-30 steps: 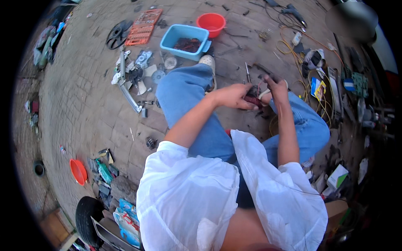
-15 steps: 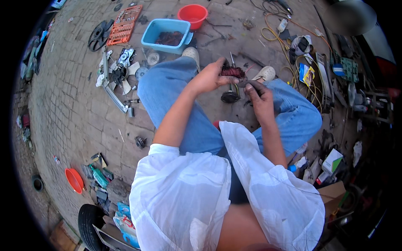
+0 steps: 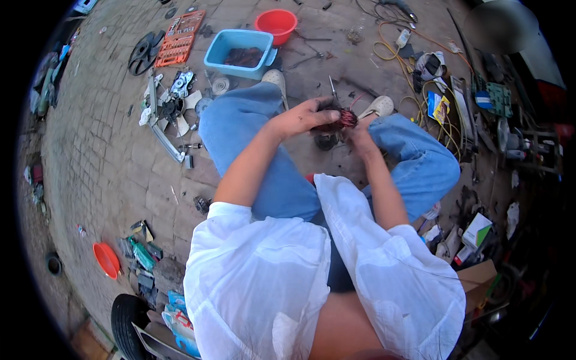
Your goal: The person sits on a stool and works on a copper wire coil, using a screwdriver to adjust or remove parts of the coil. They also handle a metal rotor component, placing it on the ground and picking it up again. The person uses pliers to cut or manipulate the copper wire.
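Note:
Between my raised knees, my left hand [image 3: 303,117] is closed round a motor part with dark red copper windings [image 3: 347,118]. The windings are now turned to the right, with my thumb across the near end. My right hand [image 3: 360,138] is against the lower right side of the windings. Its fingers are mostly hidden behind them, so their grip does not show. A thin metal rod [image 3: 332,86] stands up just beyond my left fingers. Below the windings is a dark round part [image 3: 326,142], partly covered by my hands.
Ahead are a light blue basin [image 3: 239,71] with dark pieces inside, a red basin [image 3: 277,25] and an orange tool case [image 3: 180,39]. Dismantled metal parts [image 3: 174,105] lie left of my leg. Yellow cable [image 3: 390,55] and a blue-and-yellow packet [image 3: 438,106] are on the right.
My left hand has turned the windings and brought them slightly nearer. My right hand has moved in from a pinch on a dark flat piece to beneath the windings.

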Available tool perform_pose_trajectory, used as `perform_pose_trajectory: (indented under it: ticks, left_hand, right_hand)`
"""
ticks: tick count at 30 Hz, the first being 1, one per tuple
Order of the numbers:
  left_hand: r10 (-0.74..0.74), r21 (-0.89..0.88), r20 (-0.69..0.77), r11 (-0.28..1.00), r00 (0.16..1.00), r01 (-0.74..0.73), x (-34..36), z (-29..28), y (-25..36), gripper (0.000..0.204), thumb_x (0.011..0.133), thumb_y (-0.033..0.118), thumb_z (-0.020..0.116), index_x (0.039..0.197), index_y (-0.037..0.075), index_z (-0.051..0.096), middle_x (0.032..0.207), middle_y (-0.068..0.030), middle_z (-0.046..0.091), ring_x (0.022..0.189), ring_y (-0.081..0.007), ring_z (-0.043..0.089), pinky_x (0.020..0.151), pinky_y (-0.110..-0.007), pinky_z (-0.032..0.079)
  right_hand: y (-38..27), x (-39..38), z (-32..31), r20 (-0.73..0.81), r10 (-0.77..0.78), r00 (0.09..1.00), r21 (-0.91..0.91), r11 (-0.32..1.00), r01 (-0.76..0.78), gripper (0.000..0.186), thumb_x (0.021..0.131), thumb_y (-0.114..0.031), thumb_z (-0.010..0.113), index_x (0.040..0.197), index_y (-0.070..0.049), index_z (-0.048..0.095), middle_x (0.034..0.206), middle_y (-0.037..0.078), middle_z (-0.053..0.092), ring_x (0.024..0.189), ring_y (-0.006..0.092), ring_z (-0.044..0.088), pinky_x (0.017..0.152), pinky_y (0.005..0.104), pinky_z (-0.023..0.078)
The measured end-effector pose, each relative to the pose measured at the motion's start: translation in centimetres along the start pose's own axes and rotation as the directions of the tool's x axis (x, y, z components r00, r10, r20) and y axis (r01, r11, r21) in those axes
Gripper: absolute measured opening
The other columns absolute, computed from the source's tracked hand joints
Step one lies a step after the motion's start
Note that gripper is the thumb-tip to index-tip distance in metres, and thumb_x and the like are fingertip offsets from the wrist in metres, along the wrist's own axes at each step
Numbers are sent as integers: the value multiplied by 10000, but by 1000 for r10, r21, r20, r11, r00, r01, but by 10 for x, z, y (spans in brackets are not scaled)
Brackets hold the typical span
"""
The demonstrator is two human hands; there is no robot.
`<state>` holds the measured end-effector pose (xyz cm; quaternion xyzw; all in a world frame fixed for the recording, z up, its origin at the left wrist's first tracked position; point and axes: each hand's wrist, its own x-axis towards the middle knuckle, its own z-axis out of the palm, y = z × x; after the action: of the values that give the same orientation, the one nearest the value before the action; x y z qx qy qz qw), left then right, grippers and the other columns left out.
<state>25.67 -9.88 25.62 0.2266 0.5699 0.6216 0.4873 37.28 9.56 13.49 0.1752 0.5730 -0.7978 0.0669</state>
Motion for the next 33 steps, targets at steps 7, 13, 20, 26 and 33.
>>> perform_pose_trajectory:
  ticks: [7, 13, 20, 26, 33]
  left_hand:
    - [126, 879, -122, 474, 984, 49, 23, -12, -17, 634, 746, 490, 708, 951, -78, 516, 826, -236, 604, 782, -292, 619, 686, -392, 475]
    - [276, 598, -176, 793, 945, -120, 33, -22, -26, 584, 730, 424, 753, 916, -78, 518, 788, -204, 591, 746, -245, 583, 684, -360, 468]
    - [120, 199, -143, 976, 982, -91, 24, -10, -20, 582, 789, 426, 716, 1055, -55, 524, 824, -45, 572, 720, -91, 497, 601, -245, 418]
    - [120, 14, -136, 993, 983, -119, 14, 12, -9, 525, 846, 381, 664, 1127, -36, 513, 904, -64, 607, 830, -99, 535, 718, -254, 450]
    - [232, 84, 150, 966, 961, -246, 13, 15, -22, 565, 856, 386, 641, 1196, -42, 499, 930, -64, 603, 838, -102, 539, 733, -242, 455]
  right_hand:
    - [-100, -6, 39, -192, -179, 965, -562, 826, 41, 255, 880, -216, 607, 959, 23, 647, 802, 62, 627, 704, 127, 552, 647, 276, 436]
    - [-81, -30, 75, -291, -409, 865, -440, 860, 258, 281, 944, -226, 509, 985, 29, 621, 870, 74, 624, 787, 161, 563, 748, 287, 441]
    - [-71, -52, 86, -288, -369, 884, -343, 901, 265, 173, 956, -163, 507, 1046, -20, 472, 751, -2, 547, 637, 45, 481, 554, 191, 395]
    - [-15, -45, 70, -303, -496, 814, -283, 862, 419, 324, 984, -307, 433, 1102, -9, 486, 955, 37, 561, 945, 123, 484, 835, 258, 395]
    - [92, -15, -9, -88, -45, 995, 369, 927, 74, 314, 940, -329, 523, 1069, -47, 576, 974, 31, 586, 896, 149, 558, 824, 289, 444]
